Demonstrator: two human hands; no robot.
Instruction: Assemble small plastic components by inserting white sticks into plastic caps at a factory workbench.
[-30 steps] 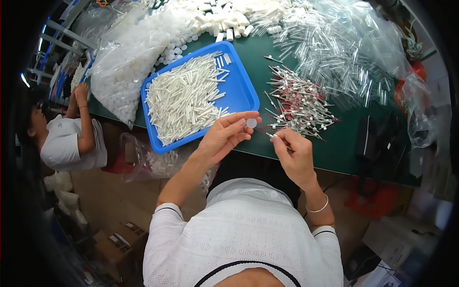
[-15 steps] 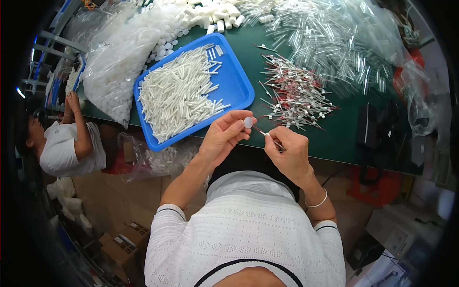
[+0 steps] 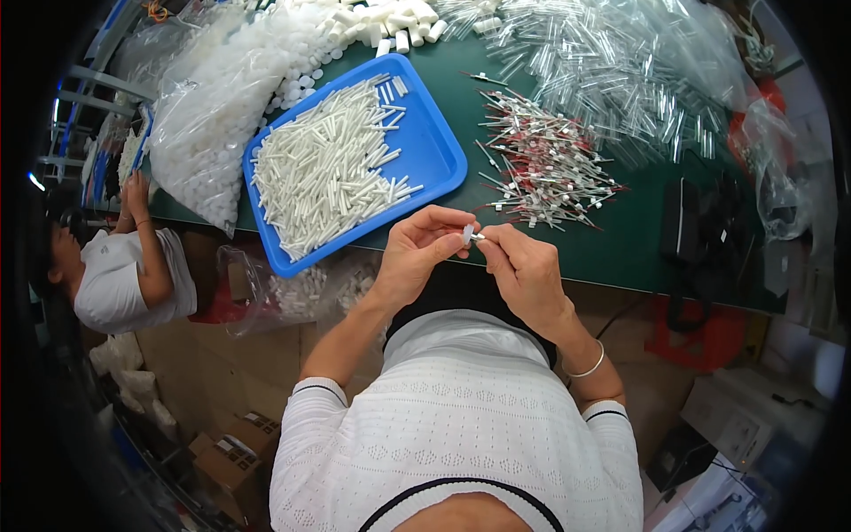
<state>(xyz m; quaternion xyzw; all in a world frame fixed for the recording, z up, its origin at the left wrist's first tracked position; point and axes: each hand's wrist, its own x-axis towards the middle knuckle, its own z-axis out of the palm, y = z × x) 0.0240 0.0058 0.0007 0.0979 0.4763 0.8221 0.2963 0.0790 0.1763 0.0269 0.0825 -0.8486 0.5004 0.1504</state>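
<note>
green table is seen; near its front edge, a small white cap is pinched by left hand and right hand.

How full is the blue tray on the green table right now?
Partly full: white tubes heap over the left and middle of the blue tray, while its right side shows bare blue bottom.

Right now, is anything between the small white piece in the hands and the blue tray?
Nothing visible: left hand and right hand pinch the small white piece; only bare green table lies before the blue tray.
</note>
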